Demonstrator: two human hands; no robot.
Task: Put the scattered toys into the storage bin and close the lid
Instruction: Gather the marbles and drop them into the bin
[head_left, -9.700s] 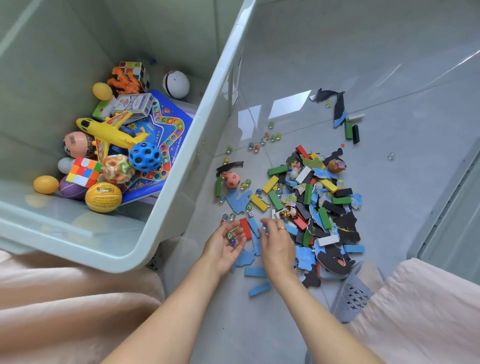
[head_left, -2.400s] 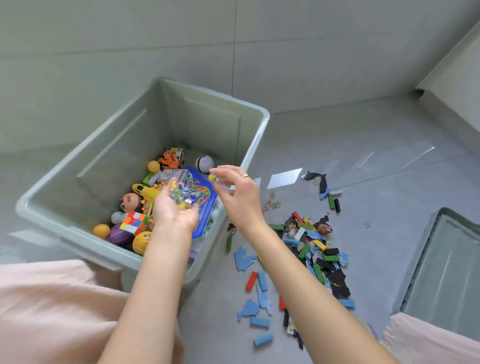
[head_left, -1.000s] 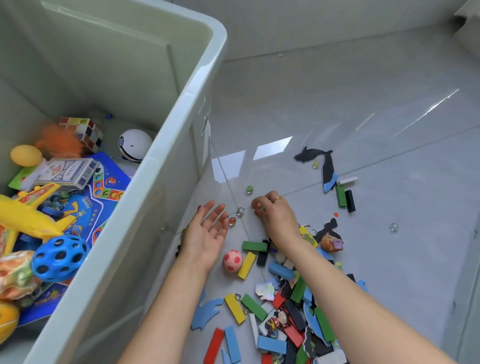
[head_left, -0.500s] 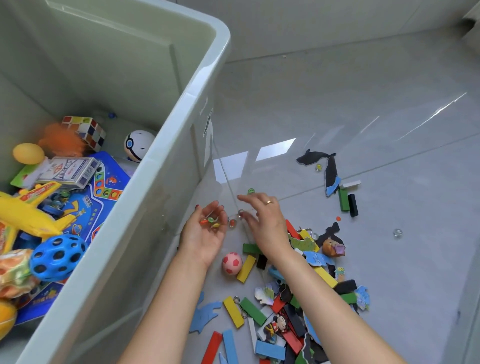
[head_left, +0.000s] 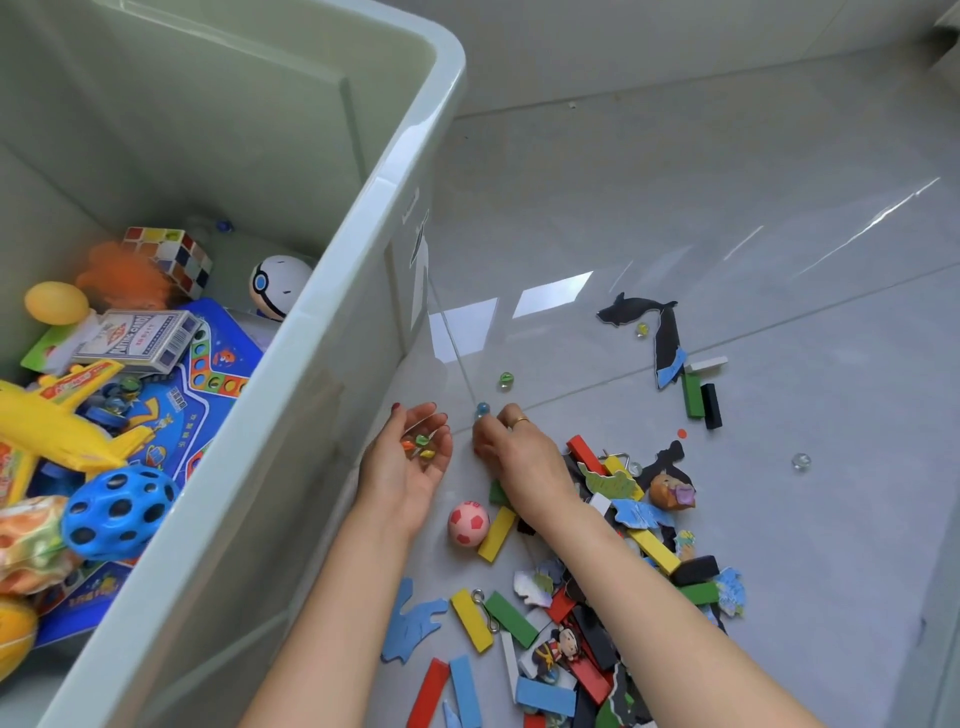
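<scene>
Bare forearms without sleeves, red-painted nails on the left hand, a gold ring on the right hand

This looks like a room in a home, a spot where children play. The floor is glossy pale grey tile with thin grout lines, meeting a plain wall of the same grey beyond the storage bin. Household playthings lie right of that bin: coloured wooden blocks, foam puzzle pieces, glass marbles, a small pink football. Inside the bin sit a yellow toy plane, a puzzle cube, a pack of playing cards and a blue board game.
</scene>
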